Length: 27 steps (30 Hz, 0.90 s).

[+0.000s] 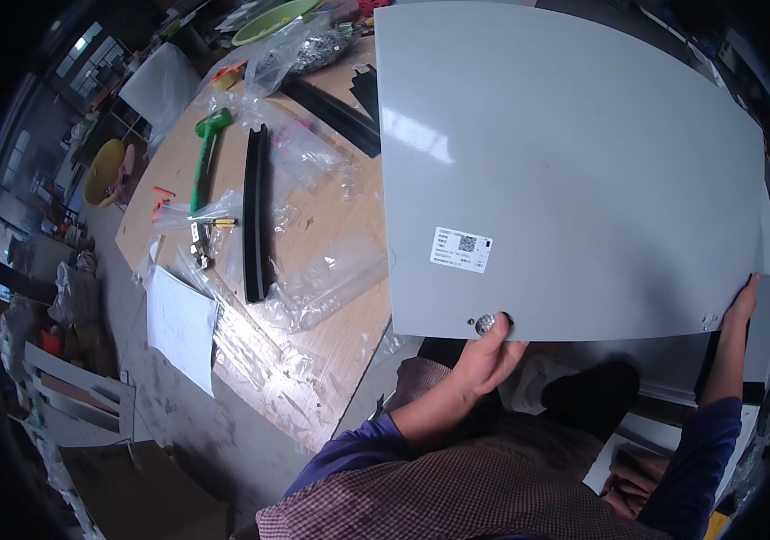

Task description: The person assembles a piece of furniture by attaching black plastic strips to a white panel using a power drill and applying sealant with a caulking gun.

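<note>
A large glossy light-grey panel (pixel 574 171) fills the right half of the view, with a white label (pixel 461 250) near its lower left. My left hand (pixel 490 355) grips the panel's near edge; its thumb lies on top beside a round silvery fitting (pixel 486 324), and the fingers go underneath. At the near right corner, my right hand (pixel 741 304) holds the panel's side edge, most of its fingers hidden. A second small round spot (pixel 711 319) shows near that corner.
On the wooden table (pixel 313 396) to the left lie a green mallet (pixel 207 153), black strips (pixel 257 216), clear plastic bags (pixel 331 279), a yellow-handled screwdriver (pixel 223 223) and a paper sheet (pixel 182 319) over the edge. Cardboard (pixel 146 486) stands on the floor at lower left.
</note>
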### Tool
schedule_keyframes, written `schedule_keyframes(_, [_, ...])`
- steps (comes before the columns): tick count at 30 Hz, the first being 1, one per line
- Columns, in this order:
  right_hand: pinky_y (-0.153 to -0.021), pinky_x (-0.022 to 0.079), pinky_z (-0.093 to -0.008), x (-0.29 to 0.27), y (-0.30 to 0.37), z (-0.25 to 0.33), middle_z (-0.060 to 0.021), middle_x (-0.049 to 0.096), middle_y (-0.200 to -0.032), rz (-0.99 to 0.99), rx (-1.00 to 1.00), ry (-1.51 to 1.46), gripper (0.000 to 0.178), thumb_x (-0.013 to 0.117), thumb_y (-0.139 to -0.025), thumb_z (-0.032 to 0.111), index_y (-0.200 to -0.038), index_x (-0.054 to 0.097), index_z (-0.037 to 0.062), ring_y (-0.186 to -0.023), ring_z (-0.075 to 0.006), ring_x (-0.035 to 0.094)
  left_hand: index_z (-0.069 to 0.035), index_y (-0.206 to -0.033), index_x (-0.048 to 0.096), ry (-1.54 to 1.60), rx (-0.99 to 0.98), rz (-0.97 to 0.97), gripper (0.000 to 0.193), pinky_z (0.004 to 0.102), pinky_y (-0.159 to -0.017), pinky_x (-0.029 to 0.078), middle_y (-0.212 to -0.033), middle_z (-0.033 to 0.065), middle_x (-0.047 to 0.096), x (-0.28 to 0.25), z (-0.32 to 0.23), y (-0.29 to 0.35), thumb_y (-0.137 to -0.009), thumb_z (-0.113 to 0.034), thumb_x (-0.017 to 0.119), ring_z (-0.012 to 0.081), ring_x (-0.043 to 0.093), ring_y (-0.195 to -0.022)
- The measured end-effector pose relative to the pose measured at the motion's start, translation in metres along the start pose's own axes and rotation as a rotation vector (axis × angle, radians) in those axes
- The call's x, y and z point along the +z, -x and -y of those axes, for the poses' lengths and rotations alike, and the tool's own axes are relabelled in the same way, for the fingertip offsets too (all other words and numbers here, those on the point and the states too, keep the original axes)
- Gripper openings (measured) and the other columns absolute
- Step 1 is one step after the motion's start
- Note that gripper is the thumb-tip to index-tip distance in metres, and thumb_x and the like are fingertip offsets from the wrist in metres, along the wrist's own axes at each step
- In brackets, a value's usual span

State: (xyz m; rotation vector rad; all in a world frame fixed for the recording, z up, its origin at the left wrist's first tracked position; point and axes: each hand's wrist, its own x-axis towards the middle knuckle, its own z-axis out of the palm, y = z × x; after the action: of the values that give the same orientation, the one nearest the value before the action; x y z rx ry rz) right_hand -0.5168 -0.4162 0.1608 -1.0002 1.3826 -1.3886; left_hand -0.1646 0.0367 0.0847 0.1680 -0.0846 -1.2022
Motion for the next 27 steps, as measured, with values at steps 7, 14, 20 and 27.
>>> schedule_keyframes(7, [-0.103, 0.043, -0.0333, 0.001, 0.002, -0.004, -0.0173, 0.054, -0.135, -0.015, 0.022, -0.001, 0.066, 0.046, -0.100, 0.048, -0.138, 0.045, -0.0057, -0.119, -0.0269, 0.055, -0.005, -0.139, 0.042, -0.008, 0.002, 0.003, 0.054, 0.0377, -0.118, 0.027, -0.141, 0.0066, 0.047, -0.002, 0.009, 0.005, -0.095, -0.030, 0.061, 0.0210, 0.041, -0.135])
schedule_keyframes(14, [-0.101, 0.044, -0.0330, -0.002, -0.007, -0.004, -0.0179, 0.055, -0.133, -0.045, -0.021, 0.030, 0.066, 0.048, -0.099, 0.047, -0.137, 0.045, -0.0073, -0.117, -0.0263, 0.056, -0.005, -0.138, 0.043, 0.045, -0.034, 0.011, 0.049, 0.0369, -0.116, 0.030, -0.140, 0.0075, 0.049, -0.002, 0.010, 0.003, -0.097, -0.027, 0.058, 0.0208, 0.043, -0.133])
schedule_keyframes(20, [-0.100, 0.045, -0.0332, -0.004, -0.009, -0.003, -0.0174, 0.057, -0.130, -0.051, 0.020, 0.032, 0.067, 0.050, -0.098, 0.048, -0.135, 0.047, -0.0085, -0.114, -0.0260, 0.058, -0.006, -0.138, 0.043, 0.028, -0.031, 0.021, 0.048, 0.0371, -0.116, 0.031, -0.139, 0.0069, 0.050, 0.002, 0.011, 0.000, -0.098, -0.027, 0.058, 0.0207, 0.043, -0.133])
schedule_keyframes(27, [-0.097, 0.047, -0.0332, -0.008, -0.017, -0.010, -0.0166, 0.059, -0.127, -0.019, 0.011, 0.026, 0.063, 0.048, -0.099, 0.046, -0.133, 0.050, -0.0073, -0.111, -0.0260, 0.060, -0.007, -0.138, 0.044, 0.005, -0.005, 0.059, 0.048, 0.0378, -0.116, 0.030, -0.140, 0.0055, 0.050, 0.010, 0.009, -0.003, -0.097, -0.027, 0.059, 0.0202, 0.044, -0.133])
